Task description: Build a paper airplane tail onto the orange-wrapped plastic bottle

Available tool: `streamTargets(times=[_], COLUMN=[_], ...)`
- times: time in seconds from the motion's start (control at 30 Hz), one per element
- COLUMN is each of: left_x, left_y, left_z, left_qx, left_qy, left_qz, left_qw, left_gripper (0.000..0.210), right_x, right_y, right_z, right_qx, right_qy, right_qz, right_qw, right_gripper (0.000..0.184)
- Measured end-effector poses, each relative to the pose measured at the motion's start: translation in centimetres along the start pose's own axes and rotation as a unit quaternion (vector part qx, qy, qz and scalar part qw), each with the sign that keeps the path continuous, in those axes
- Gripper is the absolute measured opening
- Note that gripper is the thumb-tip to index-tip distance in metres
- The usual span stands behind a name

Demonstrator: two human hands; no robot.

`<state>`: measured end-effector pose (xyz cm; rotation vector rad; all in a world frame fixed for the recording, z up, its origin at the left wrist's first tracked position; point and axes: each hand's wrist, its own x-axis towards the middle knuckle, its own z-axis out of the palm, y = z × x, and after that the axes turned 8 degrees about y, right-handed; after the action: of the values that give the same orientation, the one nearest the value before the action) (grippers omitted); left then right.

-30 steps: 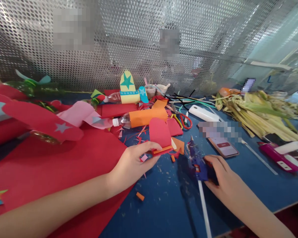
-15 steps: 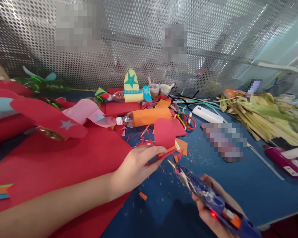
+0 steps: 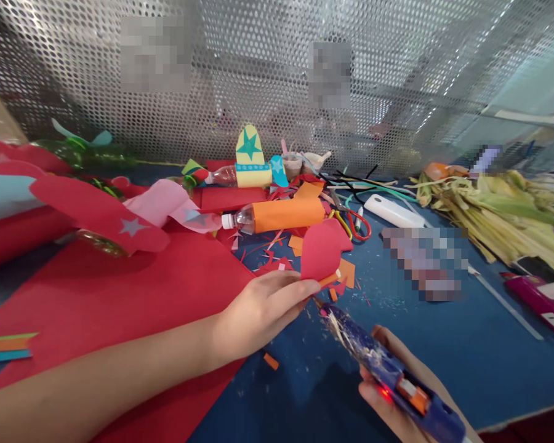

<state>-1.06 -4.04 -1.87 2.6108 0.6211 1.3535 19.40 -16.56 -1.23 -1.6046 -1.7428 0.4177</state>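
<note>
My left hand pinches a red paper cutout with a rounded top between thumb and fingers. A narrow orange paper strip shows along its lower edge; how the two join is hidden by the fingers. My right hand is wrapped round a blue glue gun with a red light glowing on it. The gun's nozzle points up and left, right by my left fingertips; whether it touches the paper I cannot tell. Just beyond lies a bottle wrapped in orange paper.
A large red sheet covers the left. Red-handled scissors, paper scraps and a white tool lie around. Dried husks and a magenta glue gun sit at right. Perforated metal stands behind.
The glue gun's nozzle has come closer to my left fingertips. The red cutout has turned slightly in my left hand. The whole view has shifted a little.
</note>
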Motion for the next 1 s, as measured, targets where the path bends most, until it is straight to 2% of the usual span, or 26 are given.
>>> streamTargets(times=[0.13, 0.4, 0.63, 1.0], left_x=[-0.1, 0.0, 0.0, 0.0], left_y=[-0.1, -0.2, -0.3, -0.4], left_z=[0.1, 0.0, 0.0, 0.2], left_qx=[0.005, 0.011, 0.025, 0.023], left_qy=[0.002, -0.009, -0.01, 0.011], left_qz=[0.022, 0.039, 0.043, 0.055], left_qw=[1.0, 0.999, 0.999, 0.998], left_gripper=[0.022, 0.022, 0.021, 0.021], right_x=[0.1, 0.5, 0.1, 0.1], right_y=[-0.1, -0.6, -0.6, -0.6], right_z=[0.0, -0.4, -0.2, 0.2], right_qx=[0.018, 0.017, -0.007, -0.014], right_qy=[-0.014, -0.052, -0.016, 0.017], right_qz=[0.013, 0.027, 0.011, 0.024], right_qw=[1.0, 0.998, 1.0, 0.999], right_gripper=[0.013, 0.006, 0.004, 0.015])
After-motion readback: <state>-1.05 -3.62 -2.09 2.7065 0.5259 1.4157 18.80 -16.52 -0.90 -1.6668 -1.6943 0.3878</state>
